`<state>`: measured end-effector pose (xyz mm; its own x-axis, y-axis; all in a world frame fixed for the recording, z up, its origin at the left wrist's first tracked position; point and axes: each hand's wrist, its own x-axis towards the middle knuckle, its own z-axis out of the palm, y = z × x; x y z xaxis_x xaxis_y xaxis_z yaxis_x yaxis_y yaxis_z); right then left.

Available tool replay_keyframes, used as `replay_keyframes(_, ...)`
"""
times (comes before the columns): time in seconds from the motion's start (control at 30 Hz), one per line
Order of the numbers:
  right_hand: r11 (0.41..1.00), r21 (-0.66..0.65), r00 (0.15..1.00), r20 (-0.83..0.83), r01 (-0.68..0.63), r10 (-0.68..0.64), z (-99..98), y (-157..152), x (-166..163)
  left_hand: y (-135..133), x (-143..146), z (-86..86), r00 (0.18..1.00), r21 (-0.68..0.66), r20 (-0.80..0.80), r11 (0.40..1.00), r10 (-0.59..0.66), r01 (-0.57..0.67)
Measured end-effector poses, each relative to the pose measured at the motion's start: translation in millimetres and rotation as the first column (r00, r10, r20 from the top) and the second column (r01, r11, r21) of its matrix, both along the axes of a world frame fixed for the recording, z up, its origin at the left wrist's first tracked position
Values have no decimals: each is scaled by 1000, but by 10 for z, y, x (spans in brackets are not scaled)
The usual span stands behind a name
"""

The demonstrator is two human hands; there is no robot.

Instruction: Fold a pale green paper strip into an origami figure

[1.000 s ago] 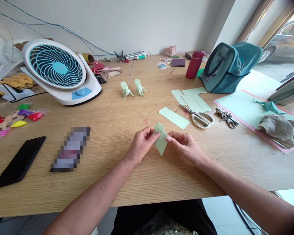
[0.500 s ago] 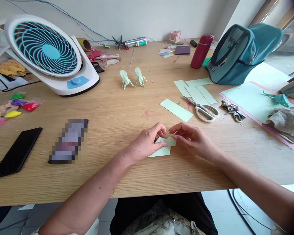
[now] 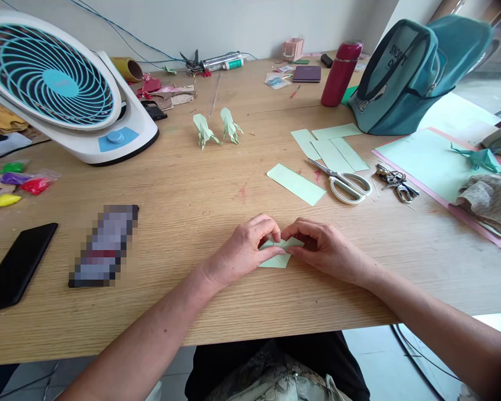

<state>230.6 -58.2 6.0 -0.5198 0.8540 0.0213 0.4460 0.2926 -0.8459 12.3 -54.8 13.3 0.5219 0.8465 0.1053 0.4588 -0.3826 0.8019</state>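
Observation:
A small folded piece of pale green paper (image 3: 278, 257) lies flat on the wooden table (image 3: 217, 184) near its front edge. My left hand (image 3: 245, 248) pinches its left side with curled fingers. My right hand (image 3: 322, 249) pinches the right side, its fingertips meeting the left hand's over the paper's middle. Most of the paper is covered by the fingers. Two finished pale green folded figures (image 3: 215, 128) stand further back on the table.
Green paper strips (image 3: 296, 184) and white-handled scissors (image 3: 343, 182) lie just beyond my hands, keys (image 3: 396, 184) beside them. A white and blue fan (image 3: 58, 89) stands at back left, a black phone (image 3: 14, 267) at left. A red bottle (image 3: 336, 73) and teal backpack (image 3: 409, 72) stand at back right.
The paper, held up between both hands a second ago, was laid flat on the table. Both hands now press close together over it.

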Motion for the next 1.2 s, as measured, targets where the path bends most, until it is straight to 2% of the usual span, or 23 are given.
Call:
replay_keyframes(0.23,999,-52,1000,11,0,1,57,2,-4,-26,27,26,998,-30,8,997,69,-69)
replay_keyframes(0.53,977,-205,984,-154,61,-94,47,14,-38,-86,44,92,997,-117,27,991,68,-64)
replay_keyframes(0.63,977,-208,984,-157,56,-90,46,26,-35,-90,40,80,994,-82,32,992,103,-100)
replay_keyframes(0.73,982,-177,984,-156,61,-89,40,19,-36,-95,34,45,993,124,45,985,113,-118)
replay_keyframes(0.8,989,-129,987,-136,67,-85,36,6,-42,-111,35,17,996,278,10,957,89,-88)
replay_keyframes(0.9,995,-56,994,-64,86,-89,36,-11,-54,-153,54,-28,994,396,-97,918,49,-7)
replay_keyframes(1.07,992,94,991,95,81,-90,46,-19,-39,-195,106,-96,989,368,-139,930,58,-3)
replay_keyframes(1.2,987,140,984,144,83,-103,41,-10,32,-183,113,-111,986,297,-160,955,38,12)
